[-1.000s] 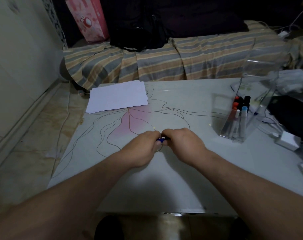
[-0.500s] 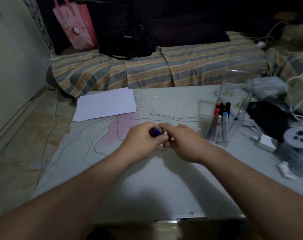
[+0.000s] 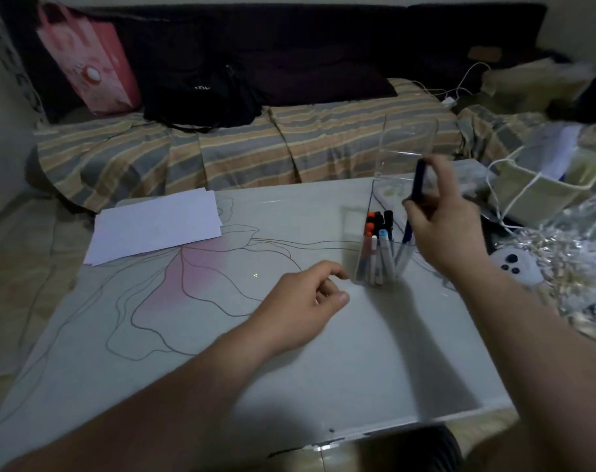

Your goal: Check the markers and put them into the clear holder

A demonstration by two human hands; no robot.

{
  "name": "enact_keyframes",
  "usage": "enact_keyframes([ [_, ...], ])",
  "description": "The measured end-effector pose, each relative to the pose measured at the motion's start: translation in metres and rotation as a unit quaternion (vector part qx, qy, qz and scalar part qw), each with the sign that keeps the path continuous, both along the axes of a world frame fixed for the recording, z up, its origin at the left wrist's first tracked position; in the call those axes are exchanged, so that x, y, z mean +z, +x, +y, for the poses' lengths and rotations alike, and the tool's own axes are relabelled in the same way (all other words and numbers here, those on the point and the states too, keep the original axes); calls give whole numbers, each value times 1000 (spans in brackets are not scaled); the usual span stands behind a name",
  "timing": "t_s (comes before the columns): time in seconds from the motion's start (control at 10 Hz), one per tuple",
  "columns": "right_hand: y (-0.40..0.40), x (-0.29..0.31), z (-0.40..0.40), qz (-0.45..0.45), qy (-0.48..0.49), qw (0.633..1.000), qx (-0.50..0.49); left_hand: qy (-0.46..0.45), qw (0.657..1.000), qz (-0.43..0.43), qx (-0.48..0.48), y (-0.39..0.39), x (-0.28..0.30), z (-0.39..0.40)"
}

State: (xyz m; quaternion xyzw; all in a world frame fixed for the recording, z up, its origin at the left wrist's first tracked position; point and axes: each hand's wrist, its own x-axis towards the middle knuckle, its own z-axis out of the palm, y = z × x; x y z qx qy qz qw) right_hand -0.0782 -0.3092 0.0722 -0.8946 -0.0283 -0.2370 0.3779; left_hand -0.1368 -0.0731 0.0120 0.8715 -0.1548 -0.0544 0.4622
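My right hand (image 3: 443, 229) holds a dark blue marker (image 3: 418, 180) nearly upright, raised above the clear holder (image 3: 380, 233) at the table's right side. Inside the holder stand several markers (image 3: 378, 243) with orange, black and light blue caps. My left hand (image 3: 303, 308) rests on the table just left of the holder, fingers loosely curled with nothing in them. The marker is blurred by motion.
A stack of white paper (image 3: 157, 226) lies at the table's far left. The table (image 3: 221, 352) has a flower line drawing. A white controller (image 3: 514, 264), bags and shiny wrapping crowd the right side. A striped sofa (image 3: 255, 148) runs behind.
My hands were together at the table's middle on the blue marker. Now the right hand has carried the marker up and right over the holder; the left hand has let go.
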Motion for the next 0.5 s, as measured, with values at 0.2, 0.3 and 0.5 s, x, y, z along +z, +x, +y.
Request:
enact_keyframes([
  [0.2,11,-28,-5,42,-177,983,23,38,999,2,-10,2,-6,-5],
  [0.3,13,-37,-10,140,-259,955,-23,48,999,2,-13,3,-6,-7],
  [0.5,8,-34,-7,102,-273,956,-33,64,998,-13,-3,4,-5,-2],
])
